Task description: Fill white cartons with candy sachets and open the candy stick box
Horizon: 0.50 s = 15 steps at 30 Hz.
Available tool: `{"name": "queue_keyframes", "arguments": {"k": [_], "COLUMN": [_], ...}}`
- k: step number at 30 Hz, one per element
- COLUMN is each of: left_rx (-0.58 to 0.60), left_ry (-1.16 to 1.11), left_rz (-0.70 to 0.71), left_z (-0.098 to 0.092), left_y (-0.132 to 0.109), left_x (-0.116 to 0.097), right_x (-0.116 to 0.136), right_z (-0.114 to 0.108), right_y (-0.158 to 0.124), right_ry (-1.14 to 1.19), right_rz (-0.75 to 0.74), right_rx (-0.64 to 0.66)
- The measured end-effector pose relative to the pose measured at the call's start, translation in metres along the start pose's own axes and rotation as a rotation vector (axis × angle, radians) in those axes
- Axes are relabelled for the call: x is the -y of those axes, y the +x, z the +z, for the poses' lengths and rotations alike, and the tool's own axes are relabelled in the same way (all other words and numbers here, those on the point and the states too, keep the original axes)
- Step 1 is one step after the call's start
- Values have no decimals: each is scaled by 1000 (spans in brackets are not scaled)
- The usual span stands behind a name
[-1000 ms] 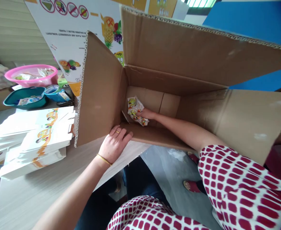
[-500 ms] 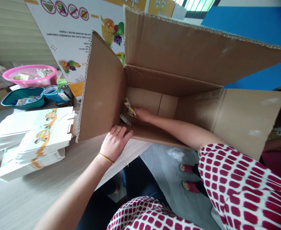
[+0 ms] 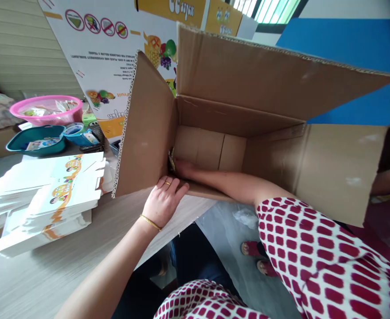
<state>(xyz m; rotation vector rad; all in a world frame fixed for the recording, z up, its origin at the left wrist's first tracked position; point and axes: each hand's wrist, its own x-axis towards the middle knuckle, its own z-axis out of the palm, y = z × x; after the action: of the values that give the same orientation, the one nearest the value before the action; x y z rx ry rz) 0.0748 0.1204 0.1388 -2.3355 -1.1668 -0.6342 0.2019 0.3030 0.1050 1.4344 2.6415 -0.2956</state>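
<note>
One open left hand (image 3: pixel 163 204) on cardboard carton (image 3: pixel 208 110), right hand (image 3: pixel 183 169) fingers hidden, wooden table (image 3: pixel 65 252)

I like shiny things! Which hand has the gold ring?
The left hand, at the edge of the cardboard box, wears the ring and a gold bangle. The right hand reaches inside the box.

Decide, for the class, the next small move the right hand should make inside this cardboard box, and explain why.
Probably the right hand should pinch the small printed wrapper and lift it out, since it sits low in a corner of the cardboard box, right by the fingers and mostly hidden. The left hand rests on the box's edge and can steady it.
</note>
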Motion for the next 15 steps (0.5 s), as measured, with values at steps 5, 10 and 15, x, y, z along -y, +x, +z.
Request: {"name": "queue_keyframes", "arguments": {"k": [5,10,15], "left_rx": [10,-26,-119], "left_ry": [11,-14,-44], "left_rz": [-13,-25,-92], "left_z": [0,7,16], "left_y": [-3,2,31], "left_x": [-3,5,35], "right_x": [-26,-49,-58], "right_z": [-19,-64,-131], "right_y": [-22,-55,-105], "right_ry": [9,22,120], "right_rz": [32,113,-1], "right_rx": [-3,-81,-308]}}
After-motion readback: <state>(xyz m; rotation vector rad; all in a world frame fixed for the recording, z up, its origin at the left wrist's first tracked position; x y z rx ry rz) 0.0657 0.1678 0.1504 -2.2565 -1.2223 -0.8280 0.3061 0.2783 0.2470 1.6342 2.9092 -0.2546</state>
